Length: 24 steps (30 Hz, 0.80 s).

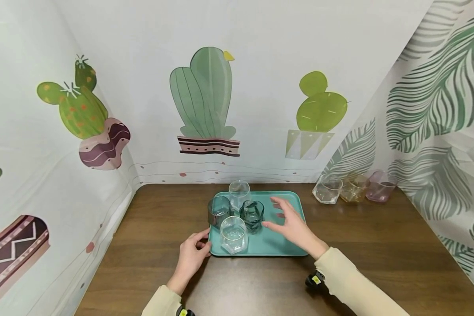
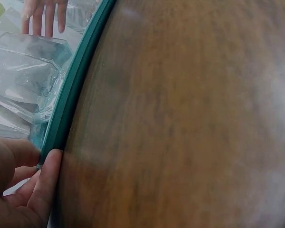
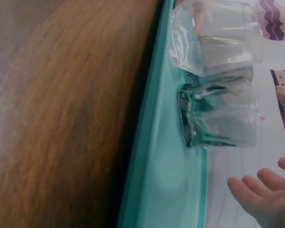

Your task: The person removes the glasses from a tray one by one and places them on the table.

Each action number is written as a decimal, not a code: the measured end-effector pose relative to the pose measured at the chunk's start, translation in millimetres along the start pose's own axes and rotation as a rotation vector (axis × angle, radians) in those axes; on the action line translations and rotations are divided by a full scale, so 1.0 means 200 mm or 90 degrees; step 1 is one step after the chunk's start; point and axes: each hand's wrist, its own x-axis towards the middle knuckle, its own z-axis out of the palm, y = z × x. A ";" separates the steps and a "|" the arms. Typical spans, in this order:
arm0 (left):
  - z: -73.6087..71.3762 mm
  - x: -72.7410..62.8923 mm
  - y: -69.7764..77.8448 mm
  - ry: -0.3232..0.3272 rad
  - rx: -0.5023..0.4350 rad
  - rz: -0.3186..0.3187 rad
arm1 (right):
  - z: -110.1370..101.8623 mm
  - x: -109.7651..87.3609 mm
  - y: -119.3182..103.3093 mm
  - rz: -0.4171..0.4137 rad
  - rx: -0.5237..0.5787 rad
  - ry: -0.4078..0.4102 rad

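Observation:
On the left half of a teal tray point(image 1: 276, 245) stand glasses: a clear hexagonal-based glass point(image 1: 234, 236) in front, a grey-tinted glass point(image 1: 219, 211) at left, a clear glass point(image 1: 239, 193) behind, and a dark green wavy-rimmed glass point(image 1: 252, 214). My left hand point(image 1: 193, 255) grips the tray's left edge near its front corner; the left wrist view shows the thumb and fingers point(image 2: 46, 178) at the rim. Over the tray's right part, my right hand point(image 1: 294, 224) has spread fingers beside the green glass point(image 3: 221, 114), apart from it in the right wrist view and holding nothing.
At the table's back right, a clear glass point(image 1: 328, 189), an amber glass point(image 1: 354, 188) and a pale purple glass point(image 1: 380, 186) stand in a row. The brown wooden table point(image 1: 363, 237) meets a cactus-printed cloth point(image 1: 260, 101) at the back, with leaf-printed cloth on the right.

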 end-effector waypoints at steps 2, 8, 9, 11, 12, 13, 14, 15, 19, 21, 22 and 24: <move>0.00 0.00 0.00 0.000 -0.002 0.000 | 0.03 0.02 0.00 0.008 -0.002 -0.028; 0.00 0.00 0.00 0.002 -0.006 -0.005 | 0.08 0.07 -0.01 0.049 -0.011 -0.085; 0.00 0.00 0.00 0.002 -0.006 -0.006 | 0.09 0.07 -0.02 0.054 -0.011 -0.090; 0.00 0.00 0.00 0.002 -0.005 -0.007 | 0.11 0.09 -0.01 0.054 -0.017 -0.097; 0.00 0.00 0.00 0.001 -0.006 -0.007 | 0.11 0.09 -0.01 0.055 -0.018 -0.100; 0.00 0.00 0.00 0.001 -0.005 -0.007 | 0.12 0.09 -0.01 0.057 -0.021 -0.102; 0.00 0.00 0.00 0.000 -0.004 -0.006 | 0.13 0.10 -0.01 0.061 -0.022 -0.103; 0.00 -0.01 0.00 -0.001 -0.005 -0.006 | 0.13 0.10 -0.01 0.066 -0.025 -0.104; 0.00 0.00 0.00 -0.001 -0.005 -0.004 | 0.15 0.11 -0.01 0.081 -0.031 -0.096; 0.00 0.00 0.00 0.000 -0.005 -0.004 | 0.15 0.12 0.00 0.082 -0.030 -0.091; 0.00 0.00 0.00 0.001 -0.006 -0.003 | 0.15 0.13 0.00 0.080 -0.031 -0.088; 0.00 0.00 0.00 0.002 -0.006 -0.004 | 0.16 0.13 0.00 0.077 -0.026 -0.083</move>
